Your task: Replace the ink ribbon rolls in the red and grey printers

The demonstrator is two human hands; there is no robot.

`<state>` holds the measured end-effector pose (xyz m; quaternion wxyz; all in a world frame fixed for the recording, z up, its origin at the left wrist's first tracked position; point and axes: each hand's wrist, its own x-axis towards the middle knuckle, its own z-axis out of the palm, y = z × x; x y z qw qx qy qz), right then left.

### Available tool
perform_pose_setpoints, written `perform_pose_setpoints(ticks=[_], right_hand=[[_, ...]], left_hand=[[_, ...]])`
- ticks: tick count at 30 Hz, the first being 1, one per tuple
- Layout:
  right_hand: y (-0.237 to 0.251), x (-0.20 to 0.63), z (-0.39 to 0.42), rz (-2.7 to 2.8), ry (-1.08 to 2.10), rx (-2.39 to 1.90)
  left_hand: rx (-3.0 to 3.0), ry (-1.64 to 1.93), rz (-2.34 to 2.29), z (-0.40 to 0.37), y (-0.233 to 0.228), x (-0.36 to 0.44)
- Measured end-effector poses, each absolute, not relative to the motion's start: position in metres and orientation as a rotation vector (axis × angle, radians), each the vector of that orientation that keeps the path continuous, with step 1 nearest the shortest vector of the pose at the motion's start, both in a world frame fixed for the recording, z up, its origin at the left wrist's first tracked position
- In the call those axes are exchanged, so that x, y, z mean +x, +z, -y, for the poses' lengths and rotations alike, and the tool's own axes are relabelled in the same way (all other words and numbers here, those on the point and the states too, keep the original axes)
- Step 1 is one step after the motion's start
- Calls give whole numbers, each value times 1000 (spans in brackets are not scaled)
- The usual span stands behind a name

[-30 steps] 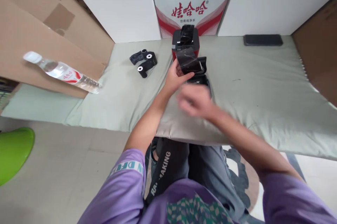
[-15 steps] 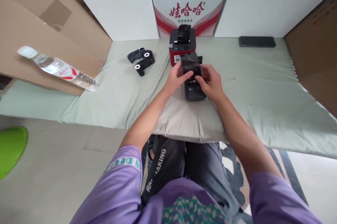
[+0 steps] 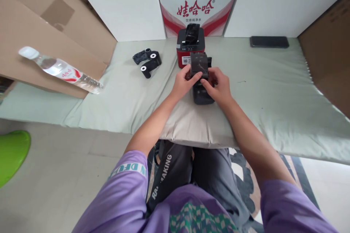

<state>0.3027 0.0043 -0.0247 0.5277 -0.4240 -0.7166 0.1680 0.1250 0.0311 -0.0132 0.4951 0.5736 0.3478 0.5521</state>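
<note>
A small black printer-like device (image 3: 201,95) lies on the pale green pad in front of me. Both hands are at its far end, gripping a black glossy ribbon roll (image 3: 198,64) between them. My left hand (image 3: 183,82) holds the roll's left side with thumb on top. My right hand (image 3: 218,86) pinches its lower right side. Just behind stands a red and black printer (image 3: 190,46) with black ribbon sticking out of its top.
Black ribbon rolls with white cores (image 3: 149,65) lie to the left on the pad (image 3: 273,90). A water bottle (image 3: 60,69) rests against cardboard (image 3: 32,32). A black phone (image 3: 269,42) lies far right. White boxes (image 3: 125,10) line the back. A green stool (image 3: 12,154) stands lower left.
My right hand came forward from mid-air to the ribbon roll and now grips it with the left. The roll has dropped from raised to sit over the black device.
</note>
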Motion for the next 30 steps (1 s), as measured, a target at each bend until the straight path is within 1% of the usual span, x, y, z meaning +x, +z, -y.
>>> perform_pose_setpoints(ticks=[3, 7, 9, 16, 19, 24, 30], right_hand=[[-19, 309, -6, 1749, 389, -1034], [-14, 318, -11, 1801, 415, -1119], [-14, 322, -14, 1832, 434, -1163], [-15, 335, -21, 1923, 398, -1270], [-17, 338, -22, 1920, 428, -1297], [-22, 336, -27, 1940, 467, -1298], [-19, 331, -27, 1904, 535, -1345]], left_hand=[[1496, 1340, -882, -36, -20, 121], [1854, 1310, -970, -47, -29, 113], [1937, 1280, -988, -51, -32, 112], [1921, 1161, -968, -55, -38, 118], [1937, 1119, -961, -58, -40, 119], [2055, 1037, -1123, -61, -43, 122], [2101, 937, -1078, -63, -37, 121]])
